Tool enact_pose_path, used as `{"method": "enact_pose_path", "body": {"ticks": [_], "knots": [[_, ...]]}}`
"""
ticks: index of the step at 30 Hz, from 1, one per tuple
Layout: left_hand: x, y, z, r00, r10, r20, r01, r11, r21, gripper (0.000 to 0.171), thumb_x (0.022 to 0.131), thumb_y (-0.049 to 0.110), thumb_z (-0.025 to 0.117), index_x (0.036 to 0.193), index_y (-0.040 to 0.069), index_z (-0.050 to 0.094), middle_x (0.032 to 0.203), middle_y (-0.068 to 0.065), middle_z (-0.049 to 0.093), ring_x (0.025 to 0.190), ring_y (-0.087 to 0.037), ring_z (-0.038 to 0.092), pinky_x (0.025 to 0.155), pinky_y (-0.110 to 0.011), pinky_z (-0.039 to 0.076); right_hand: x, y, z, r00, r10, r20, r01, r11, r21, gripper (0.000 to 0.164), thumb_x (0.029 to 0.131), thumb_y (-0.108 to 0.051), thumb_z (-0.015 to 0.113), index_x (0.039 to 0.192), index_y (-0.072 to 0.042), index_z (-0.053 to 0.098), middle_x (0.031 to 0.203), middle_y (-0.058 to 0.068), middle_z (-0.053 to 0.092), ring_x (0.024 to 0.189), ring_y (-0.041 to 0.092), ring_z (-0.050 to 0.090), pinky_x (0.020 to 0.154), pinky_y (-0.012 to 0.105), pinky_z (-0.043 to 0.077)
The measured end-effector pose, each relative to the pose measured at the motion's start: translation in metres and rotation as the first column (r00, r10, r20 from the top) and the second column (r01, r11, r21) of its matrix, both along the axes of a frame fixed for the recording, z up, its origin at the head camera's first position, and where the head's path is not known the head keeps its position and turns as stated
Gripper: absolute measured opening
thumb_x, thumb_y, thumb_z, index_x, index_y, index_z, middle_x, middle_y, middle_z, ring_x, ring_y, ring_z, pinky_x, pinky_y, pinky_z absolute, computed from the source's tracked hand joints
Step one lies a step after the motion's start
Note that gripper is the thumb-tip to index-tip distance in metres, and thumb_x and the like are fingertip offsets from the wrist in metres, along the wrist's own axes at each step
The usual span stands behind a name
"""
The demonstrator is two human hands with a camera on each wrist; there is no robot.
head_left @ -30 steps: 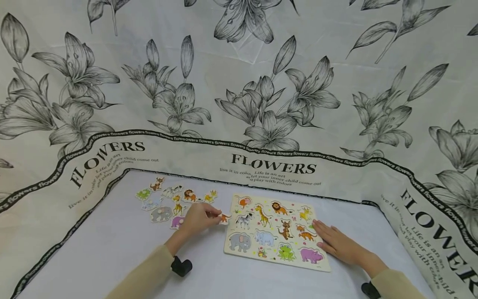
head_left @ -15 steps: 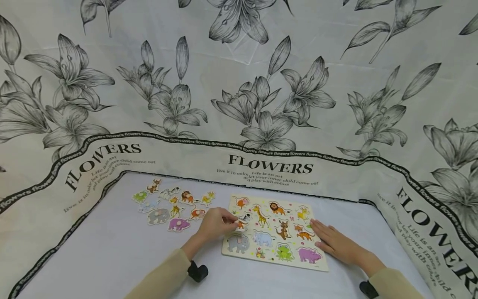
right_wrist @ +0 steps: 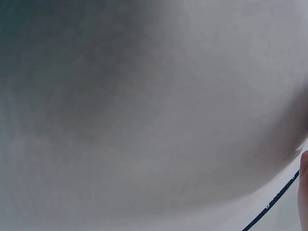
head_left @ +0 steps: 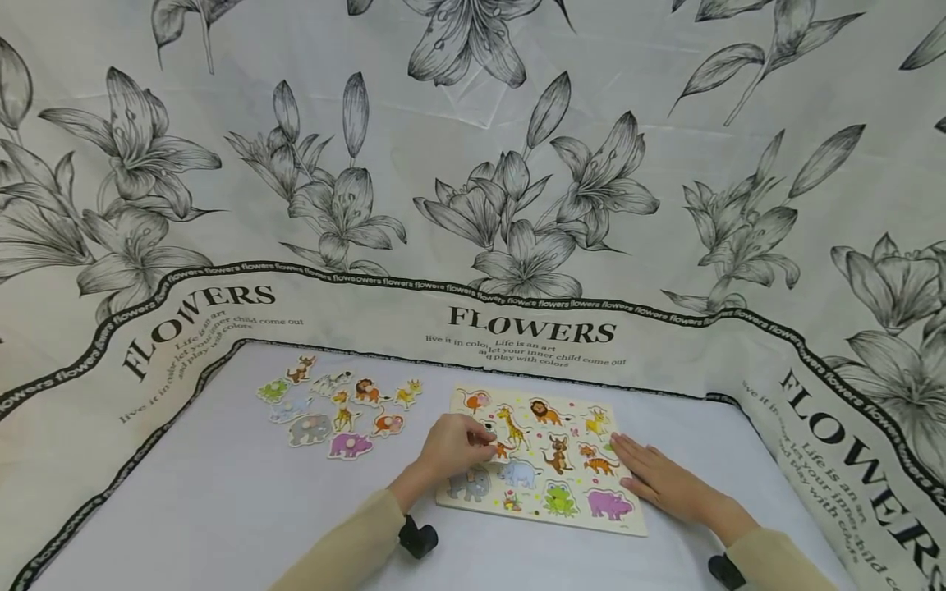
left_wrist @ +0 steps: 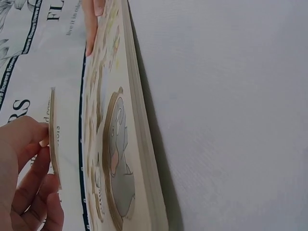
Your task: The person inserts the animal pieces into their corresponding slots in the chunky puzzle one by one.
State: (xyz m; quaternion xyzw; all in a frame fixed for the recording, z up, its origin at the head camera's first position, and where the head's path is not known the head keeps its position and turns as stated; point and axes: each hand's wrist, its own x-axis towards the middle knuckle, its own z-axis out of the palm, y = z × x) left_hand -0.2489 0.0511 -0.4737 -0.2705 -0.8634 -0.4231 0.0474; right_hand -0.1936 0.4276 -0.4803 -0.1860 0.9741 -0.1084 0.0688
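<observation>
In the head view my left hand [head_left: 449, 447] pinches a small orange puzzle piece [head_left: 502, 450], seemingly a tiger, above the left half of a wooden animal puzzle board [head_left: 535, 494]. The left wrist view shows that piece [left_wrist: 54, 149] edge-on between thumb and fingers, raised off the board [left_wrist: 144, 159]. My fingers cover part of the zebra picture. At the board's right edge my right hand [head_left: 658, 483] rests with its fingers straight, fingertips touching the edge. Only blurred pale surface and a bit of a finger [right_wrist: 303, 187] appear in the right wrist view.
Several loose animal pieces lie left of the board, among them a purple hippo [head_left: 351, 446], a grey elephant [head_left: 309, 429], a lion [head_left: 369, 391] and a monkey [head_left: 388, 423]. White cloth [head_left: 222, 492] covers the table; a flower-printed curtain [head_left: 414, 328] stands behind.
My left hand has carried the orange piece rightward, from beside the board's left edge to over its zebra picture. The right hand has stayed at the board's right edge.
</observation>
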Motion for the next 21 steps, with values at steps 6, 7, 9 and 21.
{"method": "enact_pose_path", "body": {"ticks": [6,7,9,21], "knots": [[0.002,0.013,0.004,0.999,-0.006,0.034,0.006,1.000,-0.006,0.011,0.080,0.021,0.077,0.089,0.014,0.078,0.080,0.005,0.071,0.063,0.001,0.050,0.058,-0.016,0.043,0.003,-0.002,0.005,0.999,0.036,-0.038,-0.037,0.999,-0.011,0.065,0.100,-0.043,0.044,0.150,-0.005,0.030,0.156,0.017,0.027,0.142,0.040,0.026,0.114,0.055,0.017],[0.001,0.015,0.004,0.999,-0.009,0.040,0.009,1.000,-0.005,0.012,0.080,0.021,0.077,0.089,0.014,0.078,0.080,0.006,0.071,0.063,0.002,0.050,0.058,-0.016,0.043,0.003,-0.002,0.005,0.999,0.036,-0.034,-0.037,0.999,-0.013,0.065,0.100,-0.044,0.043,0.150,-0.005,0.029,0.157,0.017,0.027,0.142,0.040,0.025,0.117,0.050,0.014],[0.002,0.018,0.004,0.999,-0.012,0.038,0.013,1.000,-0.007,0.011,0.079,0.020,0.077,0.088,0.014,0.078,0.079,0.005,0.072,0.062,0.002,0.050,0.057,-0.016,0.043,0.003,-0.002,0.004,1.000,0.023,-0.018,-0.024,1.000,-0.016,0.065,0.100,-0.045,0.043,0.151,-0.007,0.028,0.158,0.015,0.025,0.143,0.039,0.024,0.117,0.049,0.013],[0.000,0.041,-0.001,1.000,-0.024,0.014,0.024,1.000,-0.018,0.011,0.078,0.020,0.077,0.087,0.015,0.078,0.076,0.005,0.072,0.058,0.004,0.049,0.053,-0.014,0.041,0.002,0.001,0.000,1.000,0.018,-0.013,-0.019,0.999,-0.031,0.066,0.100,-0.046,0.042,0.151,-0.009,0.027,0.158,0.013,0.024,0.144,0.036,0.022,0.113,0.013,-0.008]]}}
